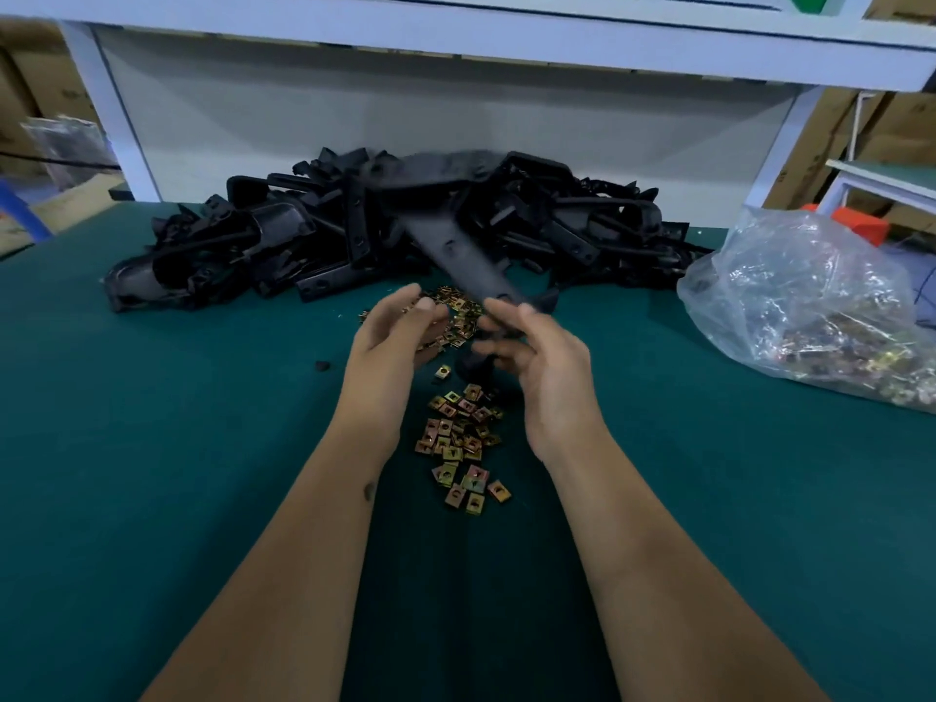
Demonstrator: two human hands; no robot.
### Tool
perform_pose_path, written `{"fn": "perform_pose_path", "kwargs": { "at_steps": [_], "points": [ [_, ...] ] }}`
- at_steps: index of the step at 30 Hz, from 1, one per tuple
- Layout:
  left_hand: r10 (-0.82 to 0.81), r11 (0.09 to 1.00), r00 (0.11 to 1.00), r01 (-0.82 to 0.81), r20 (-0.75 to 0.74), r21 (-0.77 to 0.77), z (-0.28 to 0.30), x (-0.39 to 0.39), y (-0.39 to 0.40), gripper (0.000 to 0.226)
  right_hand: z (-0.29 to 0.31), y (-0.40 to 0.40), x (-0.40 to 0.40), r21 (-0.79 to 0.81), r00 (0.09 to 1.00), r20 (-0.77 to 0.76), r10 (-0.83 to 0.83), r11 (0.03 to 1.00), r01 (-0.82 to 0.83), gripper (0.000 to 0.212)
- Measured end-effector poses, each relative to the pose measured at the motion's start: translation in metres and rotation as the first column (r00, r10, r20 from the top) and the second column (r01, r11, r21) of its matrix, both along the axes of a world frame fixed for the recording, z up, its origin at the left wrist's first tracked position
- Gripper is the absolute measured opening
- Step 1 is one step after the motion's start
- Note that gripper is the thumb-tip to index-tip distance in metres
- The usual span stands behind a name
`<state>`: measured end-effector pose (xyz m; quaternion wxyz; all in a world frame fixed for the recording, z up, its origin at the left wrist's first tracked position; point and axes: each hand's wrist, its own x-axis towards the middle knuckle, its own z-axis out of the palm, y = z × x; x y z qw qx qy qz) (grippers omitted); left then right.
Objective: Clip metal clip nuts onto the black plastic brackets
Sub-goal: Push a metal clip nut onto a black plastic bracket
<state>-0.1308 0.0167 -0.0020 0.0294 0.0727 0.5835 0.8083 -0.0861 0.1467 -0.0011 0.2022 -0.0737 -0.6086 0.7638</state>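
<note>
On the green counter, a heap of black plastic brackets lies beyond my hands. My right hand grips one blurred black bracket — my left hand, fingers loosely curled, holds nothing I can see, above the scattered brass-coloured metal clip nuts.

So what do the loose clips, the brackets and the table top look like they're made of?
Clip nuts: metal, apparently plated; yellowish iridescent sheen. Brackets: black plastic, by the look; matte, moulded shapes. Table top: probably a dark green mat; flat, non-reflective.

Dim, soft focus, motion blur, wide-angle distortion
</note>
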Motion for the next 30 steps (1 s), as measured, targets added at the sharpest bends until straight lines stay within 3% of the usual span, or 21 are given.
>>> {"fn": "perform_pose_path", "kwargs": {
  "at_steps": [4,7,12,14,17,19,21,23,25,27,30],
  "points": [
    [0.025,0.994,1.000,-0.026,0.012,0.106,0.000,-0.007,0.000,0.004,-0.002,-0.009,0.000,0.265,0.998,-0.011,0.069,0.962,-0.063,0.026],
    [0.086,0.986,0.996,-0.088,0.022,0.144,-0.001,-0.011,-0.003,0.012,-0.006,-0.014,0.001,0.390,0.996,-0.016,0.085,0.918,-0.072,0.026],
    [0.149,0.957,0.983,-0.171,0.106,0.235,-0.001,-0.014,-0.014,0.007,-0.008,-0.012,0.005,0.379,0.998,0.025,0.064,0.923,-0.069,0.047],
    [0.157,0.950,0.977,-0.189,0.143,0.247,0.000,-0.015,-0.019,0.008,-0.008,-0.004,0.001,0.479,0.985,0.092,-0.148,0.874,0.087,0.054],
    [0.168,0.963,0.974,-0.195,0.150,0.188,0.001,-0.016,-0.023,0.015,-0.005,0.008,-0.003,0.718,0.811,0.234,-0.536,0.658,0.228,0.061],
    [0.152,0.982,0.982,-0.163,0.113,0.098,0.001,-0.015,-0.021,0.016,-0.004,0.009,-0.002,0.729,0.784,0.172,-0.597,0.612,0.306,0.058],
    [0.116,0.992,0.990,-0.119,0.078,0.029,0.001,-0.013,-0.018,0.018,-0.005,0.005,-0.001,0.709,0.812,0.032,-0.582,0.586,0.392,0.049],
    [0.082,0.996,0.996,-0.081,0.045,-0.032,0.001,-0.011,-0.015,0.021,-0.006,0.000,0.000,0.655,0.856,-0.060,-0.514,0.627,0.422,0.041],
    [0.054,0.992,0.998,-0.052,0.010,-0.113,0.002,-0.009,-0.012,0.024,-0.006,-0.004,0.001,0.518,0.918,-0.088,-0.388,0.769,0.375,0.037],
    [0.012,0.986,1.000,-0.011,0.002,-0.168,0.003,-0.006,-0.011,0.029,-0.004,-0.004,0.003,0.304,0.968,-0.100,-0.228,0.920,0.248,0.034],
    [-0.026,0.984,0.999,0.033,0.045,-0.176,0.008,-0.003,-0.012,0.037,0.001,-0.002,0.004,0.117,0.997,-0.068,-0.048,0.992,0.056,0.021]
  ]
}}
